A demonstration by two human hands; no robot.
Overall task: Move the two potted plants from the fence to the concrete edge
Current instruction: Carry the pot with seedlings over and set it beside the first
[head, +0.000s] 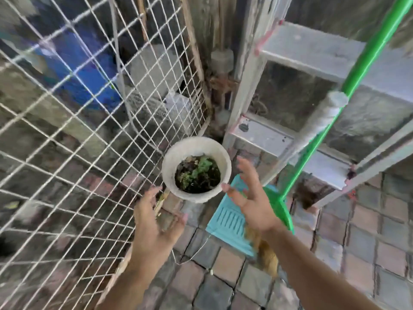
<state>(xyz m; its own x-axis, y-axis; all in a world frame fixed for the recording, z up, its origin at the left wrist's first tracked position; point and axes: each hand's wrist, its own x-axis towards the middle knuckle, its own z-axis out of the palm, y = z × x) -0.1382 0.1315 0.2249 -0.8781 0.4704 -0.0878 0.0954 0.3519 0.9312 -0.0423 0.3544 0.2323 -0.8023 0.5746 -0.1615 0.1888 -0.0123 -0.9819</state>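
Note:
A white round pot (172,175) with dark soil and a small green plant (197,174) hangs against the white wire-mesh fence (73,135). My left hand (156,222) is spread open just below and to the left of the pot, not touching it. My right hand (252,198) is open to the pot's right, with a fingertip at its rim. Only one potted plant is in view. The picture is motion-blurred.
A green pole (339,104) slants down on the right, ending near a teal plastic dustpan (230,218) on the paved floor (225,285). A grey metal ladder (263,135) stands behind the pot. A blue sheet (89,70) lies beyond the fence.

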